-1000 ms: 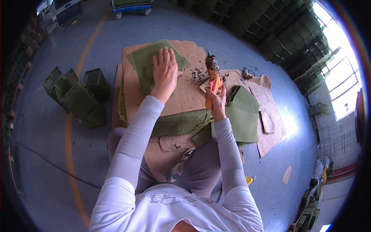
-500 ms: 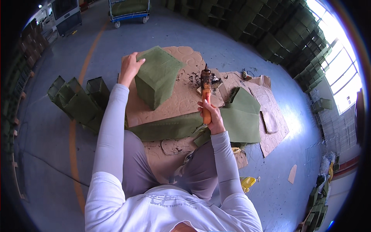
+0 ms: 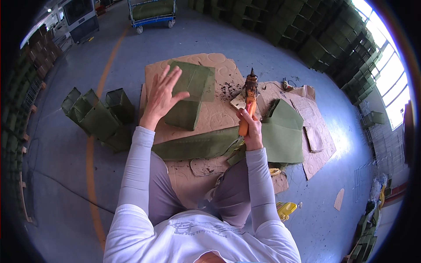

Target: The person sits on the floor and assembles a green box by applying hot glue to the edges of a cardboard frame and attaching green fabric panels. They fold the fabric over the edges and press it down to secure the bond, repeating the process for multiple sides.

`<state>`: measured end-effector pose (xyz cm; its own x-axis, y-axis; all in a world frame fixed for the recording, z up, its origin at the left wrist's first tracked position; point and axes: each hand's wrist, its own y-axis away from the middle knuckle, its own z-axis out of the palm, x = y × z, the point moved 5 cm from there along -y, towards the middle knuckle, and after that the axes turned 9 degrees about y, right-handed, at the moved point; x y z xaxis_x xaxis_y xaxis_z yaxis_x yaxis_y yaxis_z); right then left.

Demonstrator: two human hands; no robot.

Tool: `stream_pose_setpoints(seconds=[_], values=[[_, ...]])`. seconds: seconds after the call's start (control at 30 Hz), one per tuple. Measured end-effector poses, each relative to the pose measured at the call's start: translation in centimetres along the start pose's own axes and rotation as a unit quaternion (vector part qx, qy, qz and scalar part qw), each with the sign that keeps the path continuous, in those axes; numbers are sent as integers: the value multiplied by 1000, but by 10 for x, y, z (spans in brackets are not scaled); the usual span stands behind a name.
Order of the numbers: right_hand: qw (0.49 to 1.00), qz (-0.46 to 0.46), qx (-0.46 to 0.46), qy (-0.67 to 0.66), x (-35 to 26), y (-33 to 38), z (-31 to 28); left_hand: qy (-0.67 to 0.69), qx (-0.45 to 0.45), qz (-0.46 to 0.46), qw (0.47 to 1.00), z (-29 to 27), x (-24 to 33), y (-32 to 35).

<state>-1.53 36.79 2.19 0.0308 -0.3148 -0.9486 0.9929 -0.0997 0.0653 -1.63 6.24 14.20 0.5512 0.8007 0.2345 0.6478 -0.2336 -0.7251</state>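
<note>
A: One view, from your head, looking down: what is your left hand doing?

B: Your left hand (image 3: pixel 163 96) is over the left side of a green boxy piece (image 3: pixel 196 90), fingers fanned and thumb stretched to the right, gripping nothing. Whether a fingertip brushes the material, this angle cannot tell.

A: And the piece itself?

B: It lies before you on a brown cardboard sheet (image 3: pixel 223 116), one broad face uppermost and another side turned toward you.

A: Your right hand (image 3: pixel 252 131)?

B: Wrapped around an orange-handled tool (image 3: pixel 251 92), its dark-crusted end pointing away from you. Just left of the tool is a pale stained block (image 3: pixel 238 101), with dark crumbs (image 3: pixel 228 91) scattered over the cardboard nearby.

A: Closer to your knees?

B: A long green panel (image 3: pixel 193 144) runs along the near edge of the cardboard, and green sheets (image 3: pixel 283 140) lie to the right of it.

A: Around you on the workshop floor?

B: Green open-topped boxes (image 3: pixel 98 118) cluster at your left by an orange floor line (image 3: pixel 90 175). A yellow object (image 3: pixel 286 209) sits beside your right leg; a blue cart (image 3: pixel 153 20) stands well apart, ahead, and stacked green boxes (image 3: pixel 307 39) rise at the far right.
</note>
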Motion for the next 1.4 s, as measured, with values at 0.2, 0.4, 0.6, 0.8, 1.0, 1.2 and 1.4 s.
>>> stream_pose_setpoints(seconds=[0.2,0.4,0.6,0.8,1.0,1.2,1.4], values=[[995,66,-44,-62,11,3,-18,35,-74,50,995,7,-15,12],[967,87,-113,-210,13,3,6,28,-8,25,999,0,-11,12],[964,46,-93,-245,7,-5,10,29,40,13,999,19,31,-2],[965,29,-85,-248,-6,5,-5,69,57,79,993,5,32,15],[955,-12,-95,-280,-17,18,-7,87,95,81,988,-7,25,22],[969,-24,-99,-224,-19,20,1,83,94,75,989,-13,21,25],[967,-10,-120,-226,-18,22,7,307,115,-95,940,-14,-2,27]])
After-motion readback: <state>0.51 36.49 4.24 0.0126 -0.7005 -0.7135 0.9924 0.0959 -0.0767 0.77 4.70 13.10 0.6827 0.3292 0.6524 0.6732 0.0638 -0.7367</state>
